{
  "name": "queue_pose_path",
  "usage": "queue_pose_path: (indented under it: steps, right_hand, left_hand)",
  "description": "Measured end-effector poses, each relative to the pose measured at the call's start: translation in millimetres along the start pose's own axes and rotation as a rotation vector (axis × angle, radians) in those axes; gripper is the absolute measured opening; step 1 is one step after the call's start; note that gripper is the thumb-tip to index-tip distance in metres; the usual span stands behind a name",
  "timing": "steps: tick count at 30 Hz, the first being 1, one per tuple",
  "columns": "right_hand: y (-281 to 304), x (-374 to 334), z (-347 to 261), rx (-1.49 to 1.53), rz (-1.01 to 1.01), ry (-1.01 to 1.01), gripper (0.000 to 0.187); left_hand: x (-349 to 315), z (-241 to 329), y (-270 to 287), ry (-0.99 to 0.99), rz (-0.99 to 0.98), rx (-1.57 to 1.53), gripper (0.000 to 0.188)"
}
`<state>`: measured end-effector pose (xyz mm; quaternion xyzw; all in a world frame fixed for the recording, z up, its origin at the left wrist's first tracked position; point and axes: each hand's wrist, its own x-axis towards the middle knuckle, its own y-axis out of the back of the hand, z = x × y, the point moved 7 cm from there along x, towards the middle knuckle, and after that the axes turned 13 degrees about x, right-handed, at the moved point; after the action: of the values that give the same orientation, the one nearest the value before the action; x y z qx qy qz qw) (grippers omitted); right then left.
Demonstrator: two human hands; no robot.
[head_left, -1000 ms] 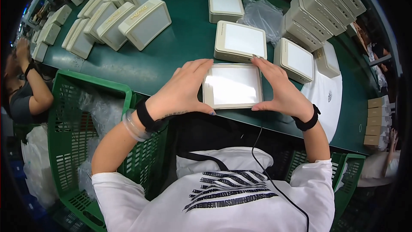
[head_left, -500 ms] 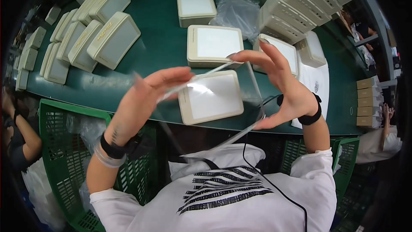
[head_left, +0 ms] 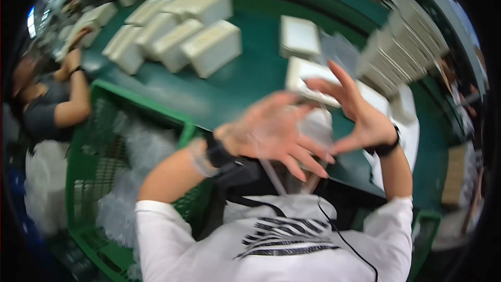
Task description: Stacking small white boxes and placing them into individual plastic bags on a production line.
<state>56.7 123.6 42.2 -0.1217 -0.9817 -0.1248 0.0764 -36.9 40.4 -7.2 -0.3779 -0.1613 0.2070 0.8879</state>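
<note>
Between my hands is a clear, thin-walled plastic piece (head_left: 274, 175), its pale edges smeared by motion; whether it is a sleeve, bag or cover I cannot tell. My left hand (head_left: 284, 136) has its fingers spread, and the plastic seems to overlap it. My right hand (head_left: 362, 117) curves around the plastic's right side, thumb and fingers far apart at its edges. Beneath and partly hidden lies a cream box with a white top (head_left: 315, 125) near the table's front edge. Another such box (head_left: 300, 75) lies just behind it.
Several cream boxes (head_left: 214, 49) stand in rows on the green table (head_left: 255, 81) at left, and stacked boxes (head_left: 402, 47) rise at right. Clear plastic bags (head_left: 336, 55) lie behind. A green crate (head_left: 138, 99) holding crumpled plastic is at my left. Another person (head_left: 70, 102) works beyond.
My left hand has moved right toward my right hand, and its fingers have spread. The plastic has swung along with my hands. The view has turned left, showing more of the crate.
</note>
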Motion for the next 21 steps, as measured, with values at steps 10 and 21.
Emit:
queue_pose_path:
  steps: [10, 21]
  right_hand:
    - [-45, -44, -27, 0.236, 0.262, 0.03, 0.113]
    - [-46, -55, -6, -0.264, 0.282, -0.083, 0.105]
  left_hand:
    - [-10, 28, -11, -0.667, 0.484, 0.795, 0.125]
    - [-7, -14, -2, -0.85, 0.705, 1.22, 0.122]
